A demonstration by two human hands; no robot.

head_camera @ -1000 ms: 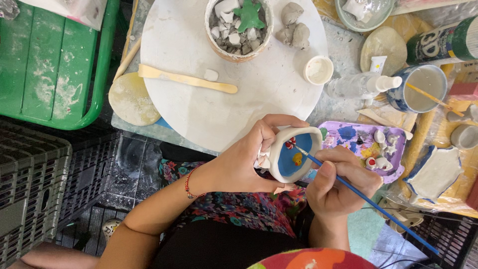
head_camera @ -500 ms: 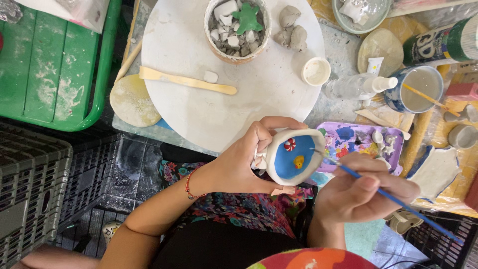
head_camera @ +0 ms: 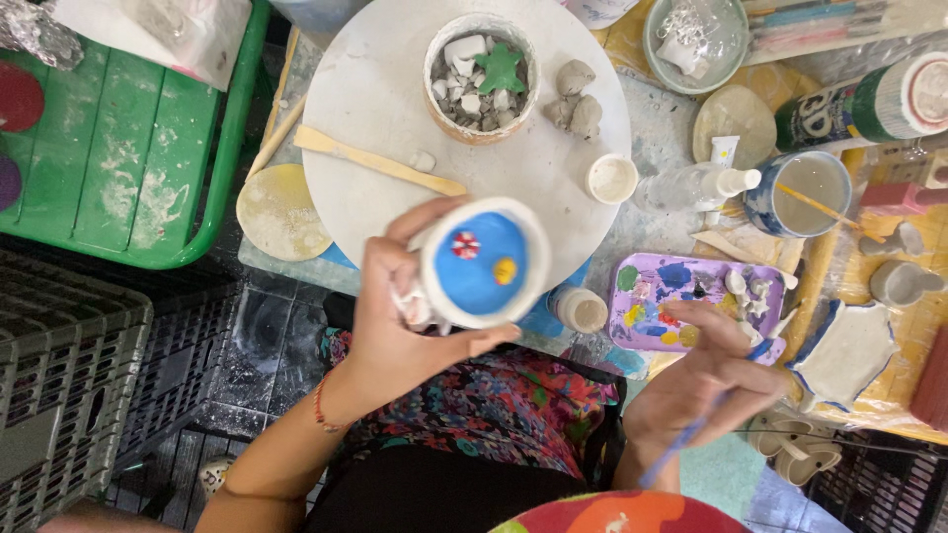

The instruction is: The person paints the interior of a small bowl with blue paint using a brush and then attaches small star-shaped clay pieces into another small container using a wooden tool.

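left hand (head_camera: 395, 326) clamped around blue-glazed cup (head_camera: 481, 263), right hand (head_camera: 706, 380) pinched a blue brush (head_camera: 681, 444), fingertips over the purple palette (head_camera: 681, 306), white turntable (head_camera: 375, 109) behind

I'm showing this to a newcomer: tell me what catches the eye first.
First, the white ceramic dish with a bright blue inside, held up in the left hand at the centre. Next, the purple paint palette to its right, where the right hand holds a blue brush. Behind lies the round white board.
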